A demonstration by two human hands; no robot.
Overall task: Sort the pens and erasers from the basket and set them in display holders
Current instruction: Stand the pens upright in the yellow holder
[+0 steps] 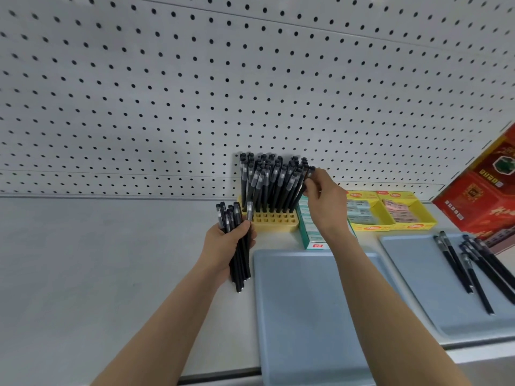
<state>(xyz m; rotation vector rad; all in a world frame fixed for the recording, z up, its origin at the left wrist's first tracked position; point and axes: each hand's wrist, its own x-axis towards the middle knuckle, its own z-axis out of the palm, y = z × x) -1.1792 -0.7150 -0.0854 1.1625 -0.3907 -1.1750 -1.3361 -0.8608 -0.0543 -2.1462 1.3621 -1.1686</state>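
My left hand [227, 246] grips spare pens [237, 263] as stock; my right hand [324, 201] pinches one pen [309, 173], slotting it into the holder [274, 218].

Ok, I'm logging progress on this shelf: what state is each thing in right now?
Yellow pen holder, mostly full; front slots empty.
Left hand, holds a bundle of pens upright.
Right hand, pinches one pen at the holder's right edge.
Right tray, loose pens lying flat in it.
Yellow eraser boxes, open, erasers inside.
Green box, partly hidden by the right arm.
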